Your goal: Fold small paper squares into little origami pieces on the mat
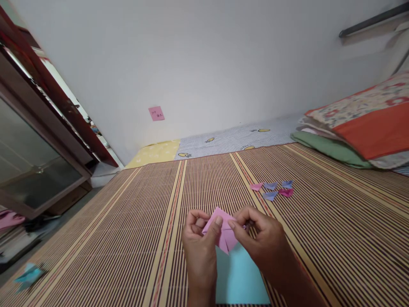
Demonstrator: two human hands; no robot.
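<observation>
- Your folded pink paper point(226, 239) is held up between your two hands, above a blue sheet point(243, 279).
- Your left hand point(200, 243) grips its left side, thumb flat on the face.
- Your right hand point(265, 236) pinches its right edge.
- The blue sheet lies on the striped mat point(128, 238).
- Beyond your right hand sit five small folded papers point(270, 195), pink, blue and magenta.
- A pink note point(156, 114) is on the wall point(204, 64).

Striped mat point(128, 238): turquoise sheet point(241, 277), folded papers point(270, 195), bedding pile point(367, 132).
</observation>
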